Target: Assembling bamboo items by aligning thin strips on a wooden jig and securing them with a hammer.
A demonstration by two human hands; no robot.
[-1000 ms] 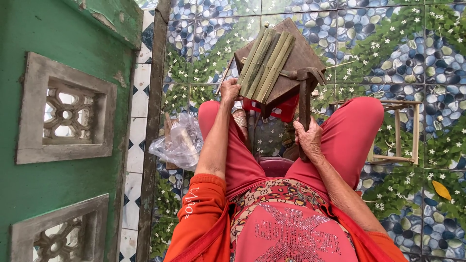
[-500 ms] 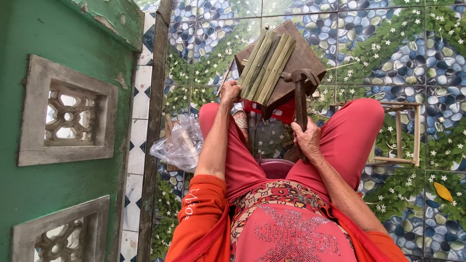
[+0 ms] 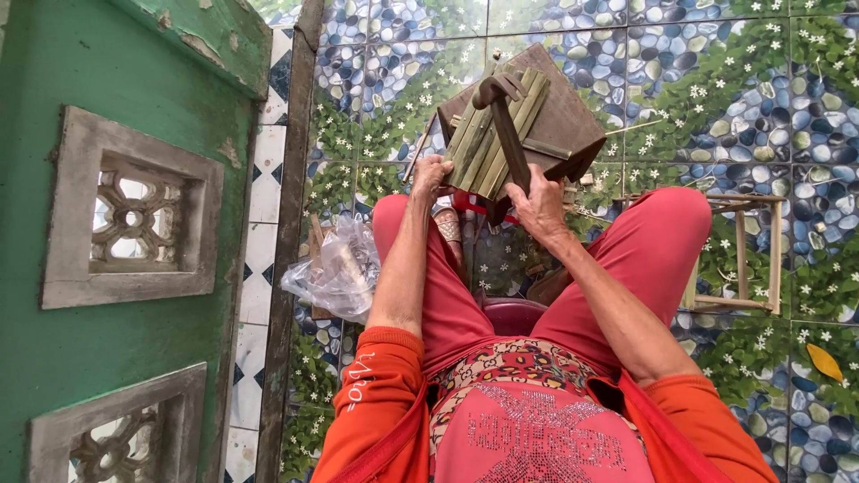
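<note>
A small brown wooden stool [image 3: 564, 125] stands in front of my knees with several green bamboo strips [image 3: 488, 143] lying side by side on its top. My left hand [image 3: 429, 176] presses on the near end of the strips at the stool's edge. My right hand [image 3: 540, 204] grips the handle of a dark claw hammer [image 3: 503, 116], raised so its head hangs above the strips. I sit with red trousers and an orange top.
A green door with carved grey panels [image 3: 125, 215] fills the left. A clear plastic bag [image 3: 338, 273] lies on the pebble-patterned tile floor by my left leg. A small wooden frame [image 3: 743, 259] stands at my right knee. A yellow leaf [image 3: 824, 361] lies at the right.
My right hand has lifted the hammer from beside the stool up over the bamboo strips. My left hand stays on the strips' near end.
</note>
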